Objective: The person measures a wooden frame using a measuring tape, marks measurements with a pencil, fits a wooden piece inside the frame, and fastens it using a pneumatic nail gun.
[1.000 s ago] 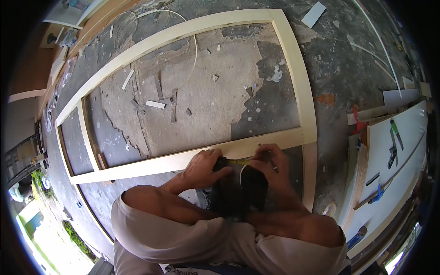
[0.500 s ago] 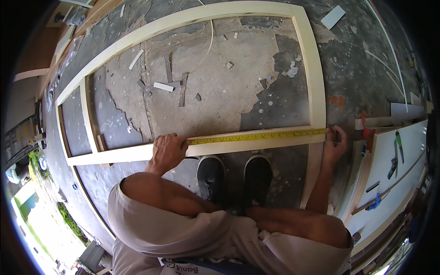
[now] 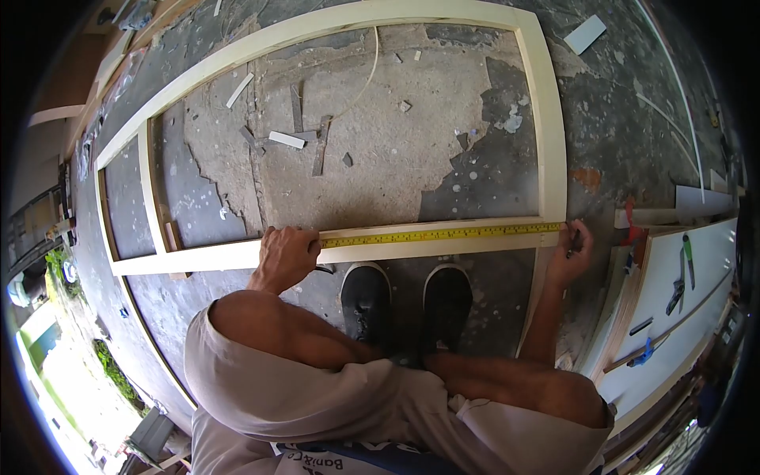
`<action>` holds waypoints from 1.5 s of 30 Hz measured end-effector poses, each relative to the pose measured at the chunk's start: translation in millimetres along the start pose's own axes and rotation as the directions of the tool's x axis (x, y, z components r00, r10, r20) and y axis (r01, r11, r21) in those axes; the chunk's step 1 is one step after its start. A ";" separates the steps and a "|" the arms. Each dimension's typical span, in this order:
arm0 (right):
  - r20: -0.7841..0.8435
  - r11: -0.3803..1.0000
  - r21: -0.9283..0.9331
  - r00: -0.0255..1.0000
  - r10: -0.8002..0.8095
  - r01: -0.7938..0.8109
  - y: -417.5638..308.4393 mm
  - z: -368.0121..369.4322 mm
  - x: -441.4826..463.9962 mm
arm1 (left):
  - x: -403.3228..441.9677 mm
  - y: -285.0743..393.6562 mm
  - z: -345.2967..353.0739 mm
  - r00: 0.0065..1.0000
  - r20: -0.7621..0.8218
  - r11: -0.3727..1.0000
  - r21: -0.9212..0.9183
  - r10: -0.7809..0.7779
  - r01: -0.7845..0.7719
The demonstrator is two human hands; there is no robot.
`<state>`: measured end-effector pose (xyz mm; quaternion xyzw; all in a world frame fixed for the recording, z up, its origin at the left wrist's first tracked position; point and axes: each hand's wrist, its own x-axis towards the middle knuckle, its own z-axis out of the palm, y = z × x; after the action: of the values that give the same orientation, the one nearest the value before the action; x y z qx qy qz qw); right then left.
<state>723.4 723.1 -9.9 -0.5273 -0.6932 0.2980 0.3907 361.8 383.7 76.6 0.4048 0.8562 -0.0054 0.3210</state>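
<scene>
While the black shoes (image 3: 366,301) stand just short of the near rail (image 3: 475,245), the yellow tape measure (image 3: 435,235) runs along that rail, between the two hands. Left hand (image 3: 286,257): fingers curled down round the tape's left end, probably gripping the case, which the hand hides. Right hand (image 3: 575,247): fingers bent, tips at the tape's other end by the frame corner; can't tell if they pinch it or just press. Blade should be light and springy, stiff lengthwise, easy to kink sideways, a bit slick. Best hold: case in the palm, end between thumb and finger, flat to the wood. Wood frame (image 3: 553,142) looks smooth and rigid, likely more awkward than heavy; I'd take it by the long rails, away from the corner joints.

Surface: dark, worn floor (image 3: 495,190), paint-spotted, with a rough pale patch (image 3: 396,150) inside the frame. Scraps (image 3: 286,140) lie scattered there. Off to the right, a white board (image 3: 665,332) carries a green-handled tool (image 3: 689,261) and a blue thing (image 3: 640,352), too small to identify. Past the frame's far right corner, a white offcut (image 3: 586,35) on the floor.
</scene>
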 end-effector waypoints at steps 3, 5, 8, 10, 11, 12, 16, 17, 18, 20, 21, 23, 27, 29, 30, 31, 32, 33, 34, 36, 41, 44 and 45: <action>-0.003 0.998 0.058 1.000 -0.008 0.008 4.4 3.0 0.9 | 0.3 0.3 -1.3 1.000 0.017 1.000 0.009 -0.007 0.007; -0.013 0.997 0.081 1.000 -0.002 0.003 5.5 3.8 0.8 | -0.3 0.3 -1.0 0.999 0.035 1.000 0.018 -0.012 0.011; -0.007 0.999 0.045 1.000 -0.002 0.002 5.9 3.4 1.4 | -0.6 -1.4 1.1 1.000 0.001 0.999 -0.031 -0.019 0.019; -0.013 0.999 0.041 1.000 0.001 -0.001 6.0 4.1 1.2 | -0.9 -2.8 2.0 1.000 -0.004 0.999 -0.043 -0.025 0.024; -0.019 0.999 0.037 1.000 0.005 -0.005 5.5 4.3 1.2 | -0.5 -2.5 1.7 1.000 -0.004 0.999 -0.045 -0.025 0.025; -0.017 0.999 0.037 1.000 0.005 -0.004 6.7 4.1 1.1 | 0.3 -2.2 0.5 0.999 0.013 0.999 -0.039 -0.031 0.032; -0.024 0.996 0.092 1.000 -0.013 0.015 8.1 6.9 0.7 | 0.6 -3.6 0.3 0.999 0.016 0.998 -0.051 -0.028 0.029; -0.026 0.994 0.112 1.000 -0.010 0.013 7.3 7.3 0.3 | 0.7 -3.5 -0.6 0.999 0.015 0.998 -0.051 -0.031 0.031; -0.025 0.993 0.113 1.000 -0.010 0.013 6.8 7.5 0.3 | 1.3 -2.8 -1.8 0.999 0.032 0.998 -0.052 -0.037 0.039; -0.018 0.994 0.111 1.000 -0.001 0.003 7.1 6.9 0.2 | 1.9 -1.2 -3.8 0.998 0.050 0.998 -0.054 -0.042 0.045; -0.019 0.994 0.112 1.000 -0.002 0.004 7.3 6.2 0.3 | 2.0 -0.7 -4.5 0.998 0.053 0.997 -0.057 -0.047 0.050; -0.013 0.998 0.069 1.000 0.007 -0.006 6.7 5.1 0.3 | 2.0 -0.9 -4.5 0.997 0.055 0.997 -0.060 -0.052 0.055; -0.013 0.999 0.054 1.000 0.005 -0.005 1.4 4.0 -2.1 | 2.8 -5.2 -1.8 0.998 0.044 0.997 -0.064 -0.040 0.043; -0.027 0.999 0.054 1.000 0.007 -0.006 -0.9 4.5 -2.4 | 2.8 -5.8 -1.4 0.998 0.050 0.997 -0.071 -0.040 0.044; -0.026 0.999 0.054 1.000 0.005 -0.004 -1.4 4.8 -2.0 | 2.5 -5.6 -1.6 0.999 0.040 0.997 -0.072 -0.037 0.040; -0.029 0.999 0.049 1.000 -0.003 0.005 -1.1 5.0 -2.2 | 2.1 -5.4 -1.7 0.999 0.030 0.997 -0.072 -0.034 0.037; -0.033 0.999 0.044 0.999 -0.011 0.012 -0.9 4.9 -2.8 | 1.9 -5.4 -1.9 0.999 0.031 0.997 -0.073 -0.034 0.036; -0.033 0.999 0.043 0.999 -0.011 0.012 -0.8 4.6 -3.3 | 1.9 -5.6 -2.2 0.999 0.027 0.996 -0.075 -0.037 0.038; -0.031 0.999 0.043 0.999 -0.012 0.013 -1.1 4.6 -3.4 | 1.9 -5.7 -2.2 0.999 0.022 0.996 -0.078 -0.039 0.041; -0.028 0.999 0.045 0.999 -0.016 0.018 -1.5 6.0 -2.4 | 3.4 -7.0 -2.2 0.999 0.013 0.997 -0.074 -0.034 0.035; -0.027 0.998 0.065 1.000 0.000 0.002 -0.6 7.5 -2.1 | 5.2 -10.0 -0.3 1.000 0.018 0.998 -0.057 -0.020 0.021; -0.028 0.998 0.062 1.000 -0.005 0.007 -2.0 7.8 -2.1 | 4.3 -7.3 -1.8 1.000 0.013 0.998 -0.051 -0.021 0.022; -0.028 0.998 0.062 1.000 -0.004 0.006 -2.1 8.2 -2.4 | 4.4 -6.6 -2.3 1.000 0.015 0.999 -0.046 -0.023 0.024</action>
<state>715.6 720.2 -13.0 -0.5173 -0.6794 0.3108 0.4174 353.9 382.9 74.3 0.3871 0.8585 0.0074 0.3363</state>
